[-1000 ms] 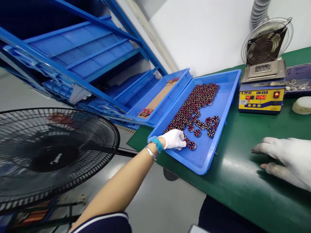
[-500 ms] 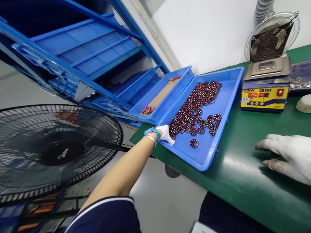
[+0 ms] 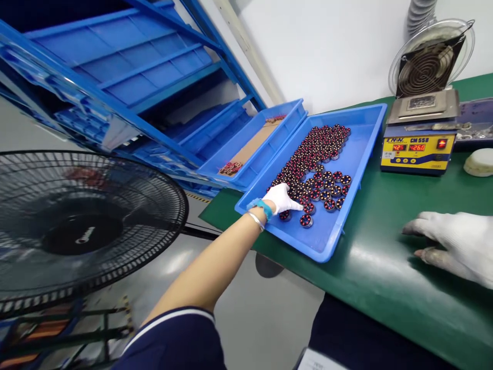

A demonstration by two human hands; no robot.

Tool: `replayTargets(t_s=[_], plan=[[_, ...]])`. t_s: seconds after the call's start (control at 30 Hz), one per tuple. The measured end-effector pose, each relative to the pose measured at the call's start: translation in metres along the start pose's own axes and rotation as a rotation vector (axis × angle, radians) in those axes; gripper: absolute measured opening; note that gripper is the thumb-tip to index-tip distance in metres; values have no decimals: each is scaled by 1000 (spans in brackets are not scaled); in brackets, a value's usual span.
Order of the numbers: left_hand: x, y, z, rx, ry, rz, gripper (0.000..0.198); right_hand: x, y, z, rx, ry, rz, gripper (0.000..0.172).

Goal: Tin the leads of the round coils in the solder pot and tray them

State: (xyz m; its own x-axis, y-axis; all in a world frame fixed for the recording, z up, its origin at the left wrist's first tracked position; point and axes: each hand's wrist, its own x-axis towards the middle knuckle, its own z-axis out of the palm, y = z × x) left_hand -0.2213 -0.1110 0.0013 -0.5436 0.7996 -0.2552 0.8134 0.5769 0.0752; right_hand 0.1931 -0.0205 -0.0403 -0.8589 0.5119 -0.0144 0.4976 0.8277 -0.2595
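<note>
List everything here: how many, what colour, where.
Round parts: many, dark with red, in tray
Tray: one, blue, on table
Side tray: one, blue, left of tray
Rack: one, blue, upper left
Table: one, green, right
Control unit: one, yellow and blue, on table
Small fan: one, black, behind control unit
Hose: one, grey, top right
Large fan: one, black, left
Round block: one, white, right edge
Box: one, purplish, far right
Wristband: one, blue, left wrist
Bangle: one, silver, left wrist
Left hand: one, white-gloved, at round parts
Right hand: one, white-gloved, over table
</note>
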Motion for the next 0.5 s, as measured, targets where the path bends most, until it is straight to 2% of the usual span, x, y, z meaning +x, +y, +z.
replayTargets(t_s=[0.07, 0.13, 0.2, 0.27, 0.33, 0.4, 0.5], plan=[[-3, 0, -9, -69, -9, 31, 90, -2, 0, -1, -22, 8, -2, 41], [-8, -9, -21, -115, 3, 41, 86, -3, -1, -1, -43, 43, -11, 40], [-11, -25, -33, -96, 48, 1, 98, -4, -2, -2, -51, 58, -16, 40], [-10, -43, -39, -49, 16, -66, 118, -3, -2, -2, -39, 57, -21, 39], [-8, -56, -37, -76, -105, -85, 128, -3, -2, -2, -21, 52, -17, 37], [-6, -60, -30, -152, -206, -43, 125, -2, -3, -2, -15, 51, -3, 36], [-8, -54, -17, -230, -223, 15, 118, -3, -4, -4, -29, 59, 11, 37]])
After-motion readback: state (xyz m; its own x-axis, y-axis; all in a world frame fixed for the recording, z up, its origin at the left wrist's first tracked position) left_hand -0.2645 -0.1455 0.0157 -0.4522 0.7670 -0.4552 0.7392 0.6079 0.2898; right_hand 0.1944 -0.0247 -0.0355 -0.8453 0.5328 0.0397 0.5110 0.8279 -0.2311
